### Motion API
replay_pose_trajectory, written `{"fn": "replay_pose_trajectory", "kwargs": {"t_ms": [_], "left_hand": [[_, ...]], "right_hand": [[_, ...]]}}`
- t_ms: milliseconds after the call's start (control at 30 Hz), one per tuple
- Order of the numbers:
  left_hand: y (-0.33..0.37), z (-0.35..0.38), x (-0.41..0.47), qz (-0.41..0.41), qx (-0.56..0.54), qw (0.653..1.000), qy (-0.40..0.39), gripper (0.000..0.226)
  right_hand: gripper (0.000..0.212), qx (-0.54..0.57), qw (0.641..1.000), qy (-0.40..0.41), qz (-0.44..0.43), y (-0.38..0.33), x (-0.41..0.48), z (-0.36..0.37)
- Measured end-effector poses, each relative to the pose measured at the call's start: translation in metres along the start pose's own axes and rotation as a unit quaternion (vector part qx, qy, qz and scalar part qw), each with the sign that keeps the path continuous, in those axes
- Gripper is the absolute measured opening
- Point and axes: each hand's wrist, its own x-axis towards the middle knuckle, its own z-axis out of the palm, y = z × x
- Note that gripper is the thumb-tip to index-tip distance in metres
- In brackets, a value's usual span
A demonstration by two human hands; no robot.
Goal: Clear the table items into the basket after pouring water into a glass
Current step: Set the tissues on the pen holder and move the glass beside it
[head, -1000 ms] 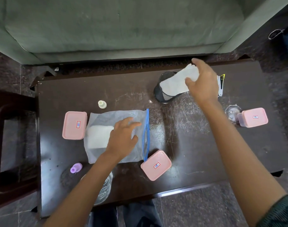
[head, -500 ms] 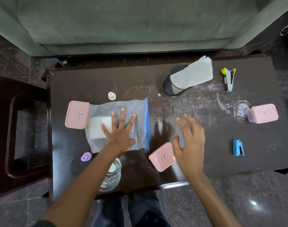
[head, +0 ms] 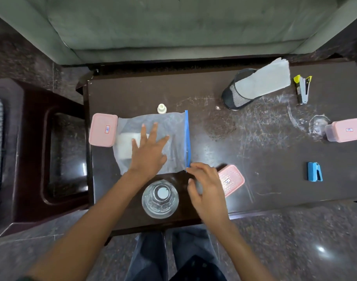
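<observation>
A clear zip bag with a blue seal strip lies flat on the dark table, a white folded paper inside it. My left hand presses flat on the bag, fingers spread. My right hand hovers at the bag's near right corner, fingertips at the blue strip, holding nothing. A clear water bottle stands at the near edge between my arms. A black mesh cup at the back holds a white paper.
Pink lidded boxes sit at the left, by my right hand and at the far right. A glass, a yellow stapler, a blue stapler and a small white cap lie around. A dark chair stands left.
My right hand left the white paper in the mesh cup, drew back across the table and came in to the bag's near right corner. My left hand stayed pressed on the bag.
</observation>
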Motion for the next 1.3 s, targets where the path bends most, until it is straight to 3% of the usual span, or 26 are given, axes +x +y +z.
{"fn": "replay_pose_trajectory", "kwargs": {"t_ms": [67, 167, 367, 467, 633, 767, 833, 933, 1033, 1133, 1300], "left_hand": [[-0.004, -0.013, -0.023, 0.052, -0.067, 0.996, 0.038, 0.043], [-0.009, -0.023, -0.063, 0.134, -0.110, 0.985, -0.010, 0.039], [-0.015, 0.005, -0.096, 0.186, -0.016, 0.975, -0.118, 0.100], [-0.011, 0.017, -0.098, 0.214, 0.055, 0.972, -0.085, 0.098], [-0.001, 0.015, -0.102, 0.179, 0.040, 0.982, -0.054, 0.082], [0.028, -0.011, -0.100, 0.163, 0.013, 0.986, 0.029, 0.086], [0.046, -0.024, -0.087, 0.161, -0.015, 0.986, 0.046, 0.088], [0.076, -0.040, -0.055, 0.143, -0.057, 0.987, 0.054, 0.089], [0.102, -0.050, -0.012, 0.134, -0.076, 0.986, 0.065, 0.090], [0.122, -0.050, 0.026, 0.123, -0.063, 0.988, 0.071, 0.089], [0.140, -0.043, 0.065, 0.115, -0.047, 0.991, 0.057, 0.091]], "right_hand": [[0.024, 0.028, 0.999, -0.003, 0.027, 0.001, 0.000, -0.001], [0.021, 0.053, 0.997, 0.013, 0.054, 0.001, -0.001, -0.003], [0.021, 0.079, 0.994, 0.024, 0.070, 0.003, -0.009, -0.001], [0.022, 0.079, 0.992, 0.028, 0.088, 0.006, -0.013, -0.001], [0.021, 0.050, 0.991, 0.070, 0.103, 0.028, 0.007, -0.033], [0.030, 0.138, 0.964, 0.150, 0.171, 0.056, 0.060, -0.077], [0.049, 0.200, 0.944, 0.177, 0.194, 0.068, 0.090, -0.093], [0.089, 0.222, 0.942, 0.149, 0.202, 0.085, 0.130, -0.106], [0.108, 0.247, 0.943, 0.118, 0.190, 0.098, 0.163, -0.105], [0.104, 0.301, 0.929, 0.107, 0.186, 0.105, 0.186, -0.097], [0.092, 0.293, 0.932, 0.104, 0.184, 0.110, 0.203, -0.087]]}}
